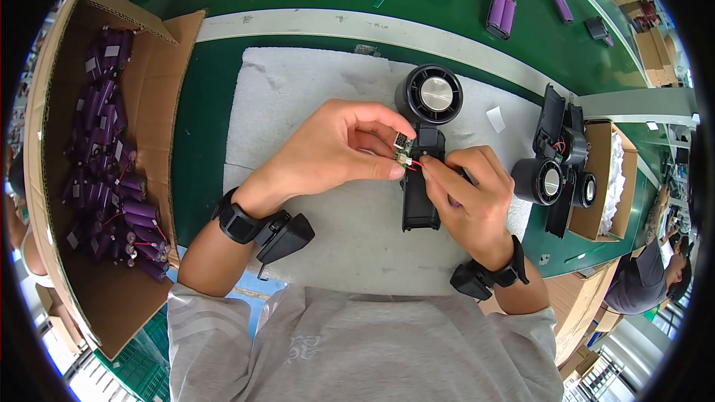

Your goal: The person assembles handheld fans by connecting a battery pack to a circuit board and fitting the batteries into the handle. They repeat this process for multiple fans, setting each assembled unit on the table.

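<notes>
Between its thumb and fingers, my left hand (328, 145) pinches a small green circuit board (403, 150) with a white connector at its lower end. My right hand (477, 197) is closed at the fingertips on a thin red wire (417, 164) that meets the board's connector. A bit of purple, probably a battery pack, shows under the right fingers, mostly hidden. Below both hands lies a black handheld fan (429, 94), its round head with a silver centre pointing away from me. Its opened handle housing (420, 208) extends toward me, partly covered by my right hand.
A cardboard box (160, 112) of purple battery packs (104, 134) stands at the left. On the right are more black fan units (538, 181) and a smaller box (627, 179) with white lining. White foam matting (313, 74) covers the green bench; fan parts (503, 7) lie beyond the rail.
</notes>
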Tool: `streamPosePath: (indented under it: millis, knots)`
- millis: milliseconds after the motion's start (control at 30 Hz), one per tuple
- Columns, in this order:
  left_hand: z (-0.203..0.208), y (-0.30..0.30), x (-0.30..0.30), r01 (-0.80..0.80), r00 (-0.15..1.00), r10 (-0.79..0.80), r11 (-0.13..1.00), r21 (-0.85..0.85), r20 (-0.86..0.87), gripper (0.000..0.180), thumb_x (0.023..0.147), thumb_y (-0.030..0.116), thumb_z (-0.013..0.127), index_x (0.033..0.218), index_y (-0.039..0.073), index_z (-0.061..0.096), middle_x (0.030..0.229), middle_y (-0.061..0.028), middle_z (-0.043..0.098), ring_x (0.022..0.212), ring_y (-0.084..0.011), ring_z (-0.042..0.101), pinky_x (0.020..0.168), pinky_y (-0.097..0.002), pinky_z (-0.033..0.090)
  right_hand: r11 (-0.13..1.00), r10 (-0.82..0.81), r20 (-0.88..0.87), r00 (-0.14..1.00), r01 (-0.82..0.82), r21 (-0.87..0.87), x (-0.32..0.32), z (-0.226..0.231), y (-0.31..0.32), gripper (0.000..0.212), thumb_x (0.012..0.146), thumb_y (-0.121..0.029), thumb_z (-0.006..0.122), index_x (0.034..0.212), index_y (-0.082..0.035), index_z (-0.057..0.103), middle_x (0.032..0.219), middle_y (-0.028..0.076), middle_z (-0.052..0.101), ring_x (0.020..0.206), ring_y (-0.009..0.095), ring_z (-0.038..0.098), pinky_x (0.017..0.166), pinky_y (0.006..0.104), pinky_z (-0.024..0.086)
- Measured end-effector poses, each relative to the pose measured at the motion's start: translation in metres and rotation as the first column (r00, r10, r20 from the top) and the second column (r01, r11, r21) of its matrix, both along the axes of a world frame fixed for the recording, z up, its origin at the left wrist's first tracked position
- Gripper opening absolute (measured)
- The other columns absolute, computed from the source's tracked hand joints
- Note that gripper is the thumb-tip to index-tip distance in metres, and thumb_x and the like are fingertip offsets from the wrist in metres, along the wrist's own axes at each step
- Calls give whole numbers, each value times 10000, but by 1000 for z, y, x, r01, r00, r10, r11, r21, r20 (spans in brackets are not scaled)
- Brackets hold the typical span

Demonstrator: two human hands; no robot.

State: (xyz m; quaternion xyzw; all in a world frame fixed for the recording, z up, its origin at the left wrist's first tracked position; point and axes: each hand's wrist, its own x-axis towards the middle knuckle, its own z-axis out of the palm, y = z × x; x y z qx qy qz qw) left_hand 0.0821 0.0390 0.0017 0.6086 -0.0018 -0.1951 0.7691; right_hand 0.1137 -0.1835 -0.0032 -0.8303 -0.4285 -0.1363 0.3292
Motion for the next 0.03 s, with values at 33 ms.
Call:
streamPosePath:
  millis: [33]
  knots:
    - [0,0,0,7,1000,-7,1000,-10,-8,340,773,0,774,1089,25,651,962,-60,685,854,-118,664,795,-248,546,1000,-7,1,1000,7,-1,0,-1,0,299,632,35,791,908,-71,745,786,43,575,673,207,562,536,321,449]
